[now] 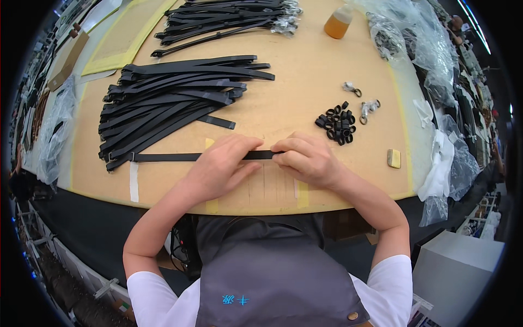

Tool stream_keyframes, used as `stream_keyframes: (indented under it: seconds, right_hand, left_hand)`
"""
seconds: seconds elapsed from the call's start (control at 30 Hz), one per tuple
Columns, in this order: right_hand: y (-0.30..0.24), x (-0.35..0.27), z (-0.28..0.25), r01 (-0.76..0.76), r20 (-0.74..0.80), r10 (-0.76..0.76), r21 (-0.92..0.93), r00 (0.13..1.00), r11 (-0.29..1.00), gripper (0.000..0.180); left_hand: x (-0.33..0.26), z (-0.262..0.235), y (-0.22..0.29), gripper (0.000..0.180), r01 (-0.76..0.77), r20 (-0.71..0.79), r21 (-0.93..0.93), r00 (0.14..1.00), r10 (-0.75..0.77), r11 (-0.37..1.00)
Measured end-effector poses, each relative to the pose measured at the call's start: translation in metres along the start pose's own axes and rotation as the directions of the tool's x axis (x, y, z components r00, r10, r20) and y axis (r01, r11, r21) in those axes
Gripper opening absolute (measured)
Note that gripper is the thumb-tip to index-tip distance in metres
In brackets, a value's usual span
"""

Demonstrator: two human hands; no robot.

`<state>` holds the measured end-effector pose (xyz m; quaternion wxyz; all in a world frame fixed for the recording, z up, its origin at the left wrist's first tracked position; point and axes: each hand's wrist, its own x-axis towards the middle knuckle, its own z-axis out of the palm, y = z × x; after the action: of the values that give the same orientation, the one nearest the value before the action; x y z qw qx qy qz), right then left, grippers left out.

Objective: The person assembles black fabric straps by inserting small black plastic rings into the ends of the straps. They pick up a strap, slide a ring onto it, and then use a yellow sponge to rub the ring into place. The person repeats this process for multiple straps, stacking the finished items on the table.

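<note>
A narrow black strap (166, 157) lies crosswise near the table's front edge, with a small metal fitting towards its left end. My left hand (218, 166) is curled over the strap's middle, and the strap runs between its thumb and forefinger. At the right end, my right hand (311, 161) pinches the strap, its fingertips bent round it and hiding the tip. Beyond my left hand lies a loose pile of similar black straps (174, 95). Several small black loops (339, 124) sit in a heap beyond my right hand.
Another bundle of black straps (218, 22), its right ends in clear plastic, lies at the back. A bottle of amber liquid (338, 23) stands right of it. Metal clasps (369, 109) and a yellowish block (394, 158) are at right, beside plastic bags (436, 60).
</note>
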<state>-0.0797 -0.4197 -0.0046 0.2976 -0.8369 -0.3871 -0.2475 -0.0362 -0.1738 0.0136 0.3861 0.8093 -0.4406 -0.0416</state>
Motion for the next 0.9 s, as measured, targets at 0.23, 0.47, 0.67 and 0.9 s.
stream_keyframes:
  seconds: [0.23, 0.47, 0.67, 0.9]
  right_hand:
    - [0.020, -0.009, -0.048, -0.215, -0.146, 0.199, -0.108, 0.969, 0.971, 0.023]
    - [0.101, -0.038, -0.129, -0.830, -0.272, 0.790, -0.071, 0.549, 0.553, 0.013]
    - [0.083, -0.011, -0.118, -0.965, 0.040, 0.980, -0.169, 0.195, 0.199, 0.015]
    - [0.090, -0.012, -0.092, -0.931, 0.137, 0.925, -0.042, 0.354, 0.362, 0.019]
  left_hand:
    - [0.042, 0.016, -0.005, 0.024, 0.049, 0.122, -0.090, 0.992, -0.038, 0.995]
    - [0.046, 0.020, -0.010, 0.024, 0.088, 0.055, -0.138, 0.995, -0.081, 0.987]
    - [0.044, 0.018, -0.014, 0.024, 0.103, 0.013, -0.199, 0.995, -0.102, 0.975]
    - [0.045, 0.018, -0.023, 0.024, 0.025, -0.031, -0.218, 0.999, -0.033, 0.976]
